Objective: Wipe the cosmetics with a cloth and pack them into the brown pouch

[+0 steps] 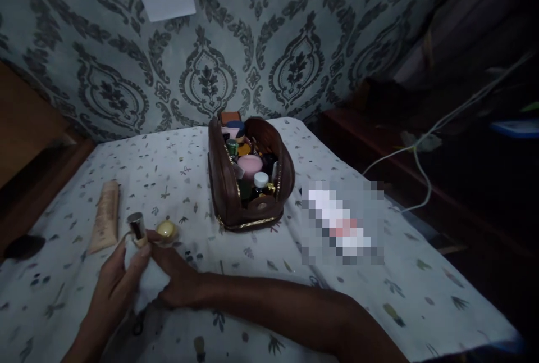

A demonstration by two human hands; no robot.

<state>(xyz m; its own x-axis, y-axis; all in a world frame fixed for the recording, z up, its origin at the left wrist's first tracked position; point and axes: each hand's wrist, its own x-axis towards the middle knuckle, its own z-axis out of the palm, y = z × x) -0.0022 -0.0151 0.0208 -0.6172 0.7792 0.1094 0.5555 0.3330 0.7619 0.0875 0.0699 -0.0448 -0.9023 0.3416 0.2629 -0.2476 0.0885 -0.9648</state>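
A small silver-capped bottle (136, 226) stands upright between my hands at the lower left. White cloth (147, 281) is bunched around its body, so most of the bottle is hidden. My left hand (112, 278) closes around the bottle from the left, thumb near its neck. From the right, my right hand (179, 278) grips the cloth against the bottle, its fingers partly hidden. Just behind them sits a small round gold-topped jar (165, 230). A beige squeeze tube (106, 214) lies to the left of my hands.
An open brown toiletry bag (219, 194) filled with several cosmetics stands mid-bed, near the patterned wall (252, 42). A pixelated item (339, 225) lies to its right. A dark oval object (25, 246) rests far left. Pale cables (429, 132) hang at the right edge.
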